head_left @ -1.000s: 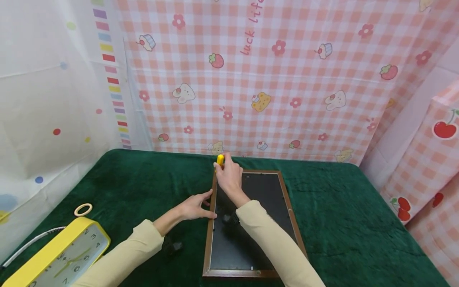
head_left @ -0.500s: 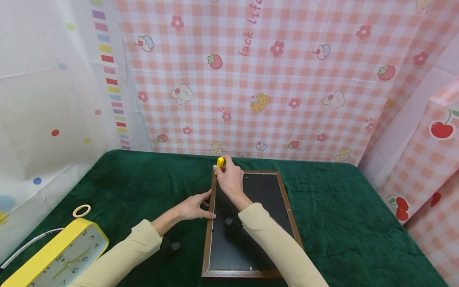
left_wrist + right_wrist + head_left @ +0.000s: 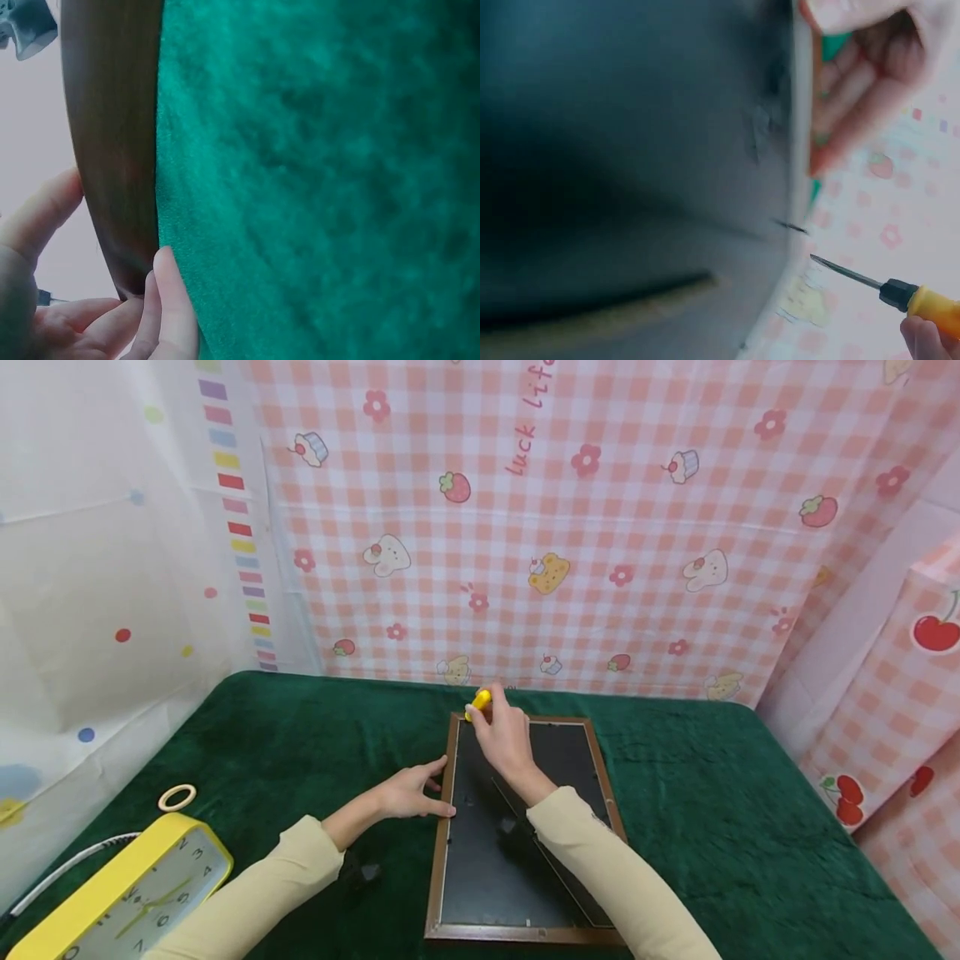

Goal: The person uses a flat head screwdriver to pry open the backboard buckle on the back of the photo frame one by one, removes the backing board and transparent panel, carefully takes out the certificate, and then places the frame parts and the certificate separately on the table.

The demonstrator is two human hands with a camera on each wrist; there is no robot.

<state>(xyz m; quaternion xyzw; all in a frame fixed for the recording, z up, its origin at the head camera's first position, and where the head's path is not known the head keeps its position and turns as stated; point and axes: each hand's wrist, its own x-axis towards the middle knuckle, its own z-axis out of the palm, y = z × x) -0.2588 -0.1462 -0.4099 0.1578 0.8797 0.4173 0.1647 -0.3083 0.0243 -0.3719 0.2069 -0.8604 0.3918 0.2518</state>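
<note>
A picture frame with a brown wooden rim (image 3: 437, 885) lies with its black backing panel (image 3: 487, 868) facing up. My left hand (image 3: 408, 792) grips its left side, thumb on the top face and fingers along the outer edge (image 3: 112, 135). At the far left corner, my right hand (image 3: 510, 739) holds a screwdriver (image 3: 478, 703) by its yellow handle. In the right wrist view the screwdriver (image 3: 931, 306) points its metal tip toward a small dark tab (image 3: 790, 226) at the panel's edge, with a gap between them.
The frame lies on a green velvety cloth (image 3: 697, 827). To the left stand a yellow clock (image 3: 112, 893) and a pale ring (image 3: 161, 801), with a white cable (image 3: 71, 867) behind the clock. A pink checked curtain (image 3: 645, 510) hangs at the back.
My right hand has shifted right with the screwdriver, whose handle now leans to the right, uncovering the frame's far left corner. The left hand keeps its place on the frame.
</note>
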